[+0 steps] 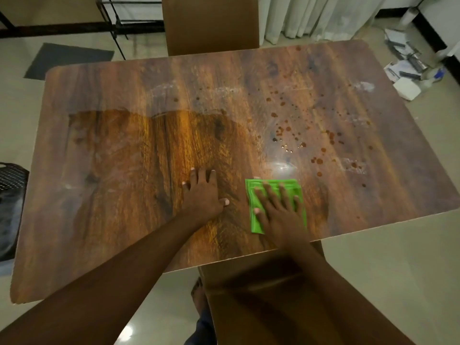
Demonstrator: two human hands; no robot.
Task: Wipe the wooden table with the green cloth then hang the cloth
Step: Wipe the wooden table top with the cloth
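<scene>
The wooden table [124,150] fills most of the head view. Brown droplets and pale smears [293,130] dot its right half. A folded green cloth [256,220] lies near the front edge, right of centre. My right hand [278,210] presses flat on the cloth with fingers spread, covering much of it. My left hand [202,192] rests flat on the bare wood just left of the cloth, fingers apart, holding nothing.
A brown chair back [211,23] stands at the table's far side and another chair [261,295] is below me at the near edge. Papers and small items [408,68] litter the floor at right. A dark mat [67,61] and a metal rack [124,16] are at the far left.
</scene>
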